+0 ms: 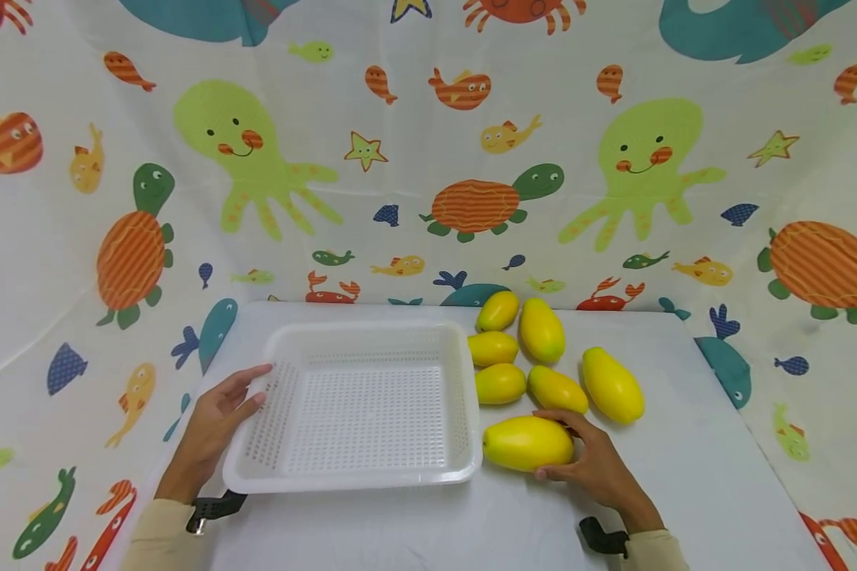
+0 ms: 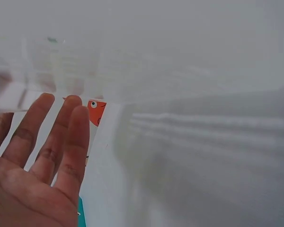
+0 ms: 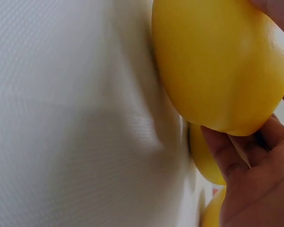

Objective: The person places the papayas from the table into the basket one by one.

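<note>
A white perforated plastic basket [image 1: 357, 480] sits on the white-covered table. My left hand [image 1: 214, 424] is at its left side, thumb and fingertips touching the rim. In the left wrist view, the fingers [image 2: 72, 151] are nearly straight against the pale basket wall, and the thumb is hidden. To the right of the basket, my right hand [image 1: 596, 460] grips a large yellow papaya [image 1: 524, 444], thumb on the near side and fingers on the far side. The right wrist view shows the smooth papaya [image 3: 222, 61] close up, with fingers [image 3: 227, 153] at its end.
Several more yellow fruits lie behind the held one, including a plump one [image 1: 543, 331], a smaller one [image 1: 500, 384] beside the basket and a large one [image 1: 612, 386] farther right. A sea-animal print cloth [image 1: 414, 103] hangs behind the table [image 1: 714, 476].
</note>
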Demonstrator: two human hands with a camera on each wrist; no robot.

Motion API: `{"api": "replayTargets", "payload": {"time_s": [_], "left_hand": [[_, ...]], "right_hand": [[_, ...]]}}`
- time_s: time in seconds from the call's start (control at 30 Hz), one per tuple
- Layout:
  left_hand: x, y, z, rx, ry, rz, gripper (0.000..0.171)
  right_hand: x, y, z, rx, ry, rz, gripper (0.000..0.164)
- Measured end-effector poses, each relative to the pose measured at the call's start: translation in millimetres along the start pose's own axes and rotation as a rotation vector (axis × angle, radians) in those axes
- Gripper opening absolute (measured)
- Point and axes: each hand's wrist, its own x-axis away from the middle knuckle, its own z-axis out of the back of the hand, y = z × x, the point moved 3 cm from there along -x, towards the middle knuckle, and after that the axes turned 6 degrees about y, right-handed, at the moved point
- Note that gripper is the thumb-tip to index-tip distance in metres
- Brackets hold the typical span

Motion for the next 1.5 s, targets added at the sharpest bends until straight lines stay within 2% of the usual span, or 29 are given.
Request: {"api": "replayTargets", "payload": {"time_s": [0.17,0.37,0.73,1.07,1.33,1.5], "left_hand": [[-1.2,3.5,-0.7,-0.006,0.001,0.002,0.061],[0.0,8.7,-2.8,0.003,0.004,0.018,0.063],[1.6,9.2,-1.3,0.011,0.003,0.021,0.064],[1.7,8.4,-2.0,0.026,0.003,0.042,0.065],[1.3,8.2,-2.5,0.043,0.004,0.048,0.064],[1.6,8.6,-1.8,0.055,0.005,0.06,0.064]], "right_hand": [[2,1,5,-0.033,0.009,-0.006,0.077],[1,-5,22,-0.072,0.037,0.032,0.076],[-16,-52,46,-0.092,0.045,0.129,0.073],[-41,-89,40,-0.101,0.002,0.183,0.074],[-63,-118,26,-0.124,-0.026,0.23,0.077],[-76,-134,15,-0.177,-0.062,0.245,0.077]]}}
